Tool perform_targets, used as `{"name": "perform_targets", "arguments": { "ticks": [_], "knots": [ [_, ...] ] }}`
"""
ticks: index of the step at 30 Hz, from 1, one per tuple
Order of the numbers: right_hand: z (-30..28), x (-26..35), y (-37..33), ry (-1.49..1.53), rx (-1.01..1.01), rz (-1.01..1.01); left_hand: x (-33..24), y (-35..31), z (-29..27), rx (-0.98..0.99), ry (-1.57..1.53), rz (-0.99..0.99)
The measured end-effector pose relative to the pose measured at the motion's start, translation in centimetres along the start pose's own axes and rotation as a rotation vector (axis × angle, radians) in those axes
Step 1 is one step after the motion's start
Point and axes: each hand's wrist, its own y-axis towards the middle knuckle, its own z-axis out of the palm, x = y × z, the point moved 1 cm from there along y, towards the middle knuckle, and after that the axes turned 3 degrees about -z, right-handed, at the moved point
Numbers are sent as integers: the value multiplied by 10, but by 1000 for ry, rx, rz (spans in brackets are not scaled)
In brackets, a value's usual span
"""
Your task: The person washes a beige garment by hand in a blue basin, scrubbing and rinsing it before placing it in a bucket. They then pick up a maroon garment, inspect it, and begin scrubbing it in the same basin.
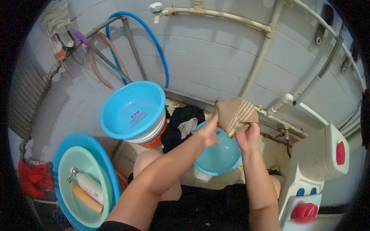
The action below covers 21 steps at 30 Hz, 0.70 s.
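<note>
A beige cloth [236, 111] with cream stripes is bunched above a light blue basin [217, 158]. My right hand [249, 136] has its fingers closed on the cloth's lower right edge. At the cloth's left edge is my left hand [209, 131], fingers stretched upward and thumb apart, the fingertips at or just behind the fabric. The basin on the floor holds cloudy water and is partly hidden by my left hand and forearm. Beside it on the left lies a pile of dark clothes [181, 123] with a grey piece [189, 127] on top.
A blue basin [135, 104] sits on a white and orange bucket [154, 133]. Lower left, a green basin [67, 154] with two bottles rests in a larger blue one [83, 139]. A white appliance [308, 165] with red parts stands right. Pipes [216, 14] line the wall.
</note>
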Motion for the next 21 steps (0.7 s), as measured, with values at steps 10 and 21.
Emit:
{"name": "perform_targets", "arguments": {
  "ticks": [10, 21],
  "knots": [
    [32, -36, -22, -607, 221, 246, -85, -30, -55, -166, -438, 699],
    [14, -21, -26, -624, 88, 394, -143, -25, -265, -595, -988, 1040]
  ]
}}
